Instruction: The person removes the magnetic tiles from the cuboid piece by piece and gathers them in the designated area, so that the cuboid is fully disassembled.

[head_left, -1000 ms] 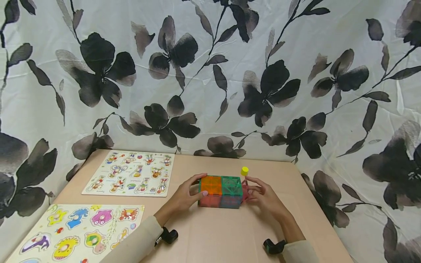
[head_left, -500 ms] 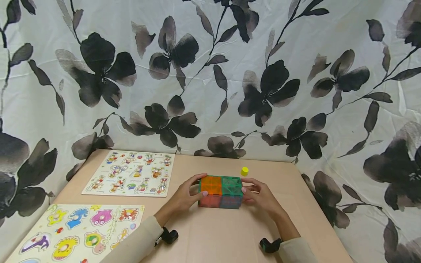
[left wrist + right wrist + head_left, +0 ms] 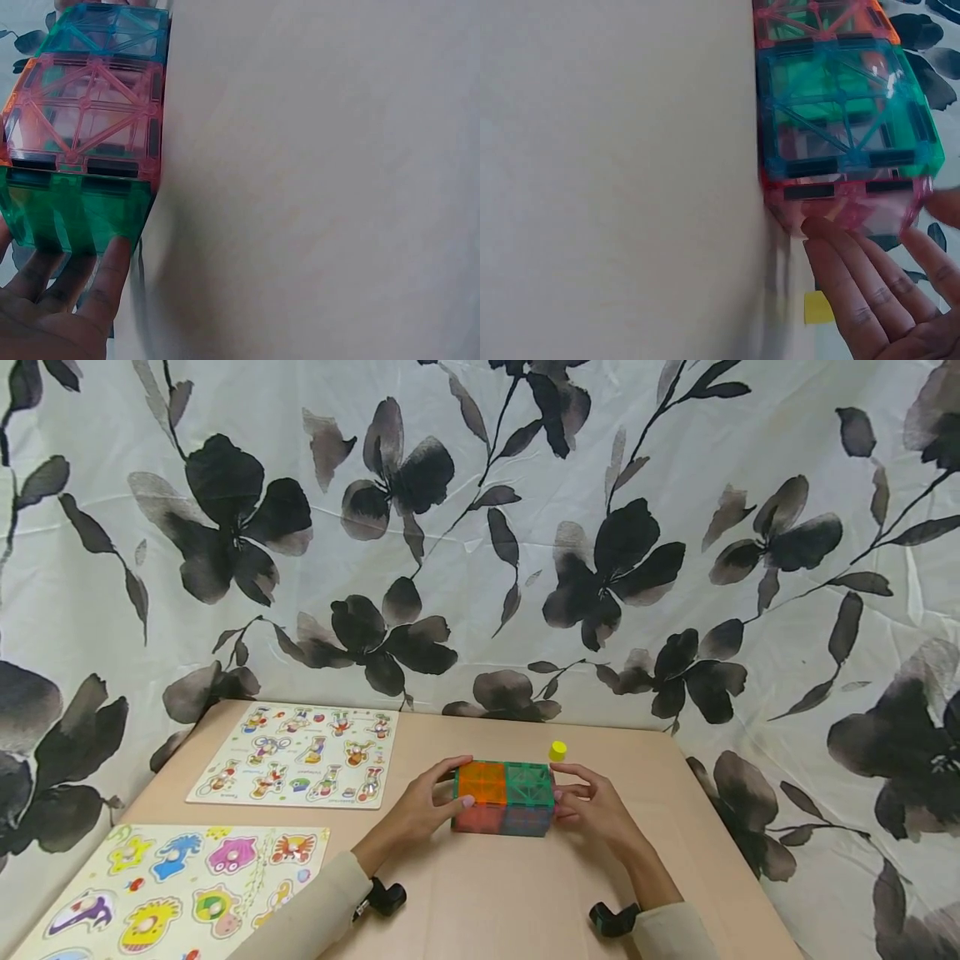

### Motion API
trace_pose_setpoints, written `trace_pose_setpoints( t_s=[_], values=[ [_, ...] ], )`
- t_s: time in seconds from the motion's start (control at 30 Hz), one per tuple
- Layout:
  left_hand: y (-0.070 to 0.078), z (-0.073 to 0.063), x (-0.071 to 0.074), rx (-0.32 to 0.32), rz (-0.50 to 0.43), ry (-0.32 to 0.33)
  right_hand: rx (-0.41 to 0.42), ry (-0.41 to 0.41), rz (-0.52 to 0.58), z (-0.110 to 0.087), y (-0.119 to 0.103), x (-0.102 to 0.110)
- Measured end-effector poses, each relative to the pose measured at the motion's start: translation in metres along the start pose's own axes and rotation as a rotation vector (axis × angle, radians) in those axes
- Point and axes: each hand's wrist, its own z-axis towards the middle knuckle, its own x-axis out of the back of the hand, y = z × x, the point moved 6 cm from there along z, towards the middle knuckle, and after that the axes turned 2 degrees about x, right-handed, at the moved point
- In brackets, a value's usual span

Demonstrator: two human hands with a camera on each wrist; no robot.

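Note:
A box of see-through magnetic tiles (image 3: 504, 783), orange and green on top, red and blue in front, lies on the table. My left hand (image 3: 420, 806) holds its left end, thumb at the front corner and forefinger at the far one; the left wrist view shows fingertips on a green end tile (image 3: 75, 206). My right hand (image 3: 600, 806) is at the other end. In the right wrist view its extended fingers (image 3: 855, 277) press against a pink end tile (image 3: 847, 202), which lines up with the blue tile (image 3: 840, 105).
A small yellow cylinder (image 3: 557, 751) stands just behind the right hand. Two picture puzzle boards lie at the left: one with small figures (image 3: 300, 756) at the back, one with larger shapes (image 3: 187, 893) nearer. A floral cloth (image 3: 480, 568) hangs behind the table.
My right hand has shifted slightly left, bringing the pink tile from beside the box to its right end. The left hand and the box have stayed in place.

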Motion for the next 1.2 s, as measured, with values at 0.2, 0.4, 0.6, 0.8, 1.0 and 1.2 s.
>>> trace_pose_setpoints(
  t_s=[0.2,0.4,0.6,0.8,1.0,1.2],
  values=[
    [0.000,0.000,0.001,-0.005,0.004,0.005,0.032,0.045,-0.056,-0.006,-0.003,0.010],
    [-0.002,-0.001,0.004,0.016,0.003,0.019,0.010,0.094,-0.145,-0.011,0.001,0.015],
    [-0.001,0.000,0.002,-0.002,-0.003,0.010,-0.035,0.182,-0.162,-0.011,0.002,0.028],
    [-0.001,-0.001,0.001,-0.012,0.006,0.012,-0.059,0.249,-0.120,-0.003,0.001,0.055],
    [-0.002,0.000,0.001,-0.008,0.007,0.011,-0.113,0.247,-0.066,0.013,0.012,0.073],
    [-0.003,0.001,0.001,-0.012,0.010,0.014,-0.182,0.253,-0.047,0.026,0.028,0.078]
  ],
)
